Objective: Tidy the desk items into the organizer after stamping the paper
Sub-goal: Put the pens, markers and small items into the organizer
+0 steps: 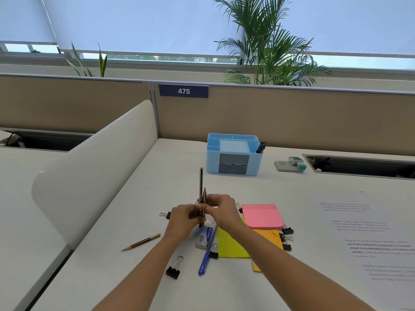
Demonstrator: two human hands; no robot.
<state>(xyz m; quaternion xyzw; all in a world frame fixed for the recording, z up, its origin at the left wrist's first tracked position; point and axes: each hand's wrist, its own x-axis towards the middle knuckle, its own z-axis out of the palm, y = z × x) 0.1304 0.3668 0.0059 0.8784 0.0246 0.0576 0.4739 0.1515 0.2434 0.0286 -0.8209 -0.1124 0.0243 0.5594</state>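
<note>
left hand (183, 219) and right hand (222, 212) meeting, fingers of both curled round two upright pencils (201, 185), blue organizer (233, 158) beyond the fingers, blue pen (205, 259) nearer

**Stationery loose before the organizer**

Two dark pencils (201, 189) stood upright, pinched together above the desk. A striped pencil (141, 241), blue pen (205, 261), black binder clips (173, 271) and pink sticky pad (261, 215) lay loose. Behind stood the light-blue organizer (233, 162), a marker (261, 147) in its right compartment.

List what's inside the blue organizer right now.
One dark pen stands tilted in the right compartment of the organizer. Nothing else pokes above the rims. Deeper compartment floors are hidden, and the two grey drawers are shut, hiding their contents.
</note>
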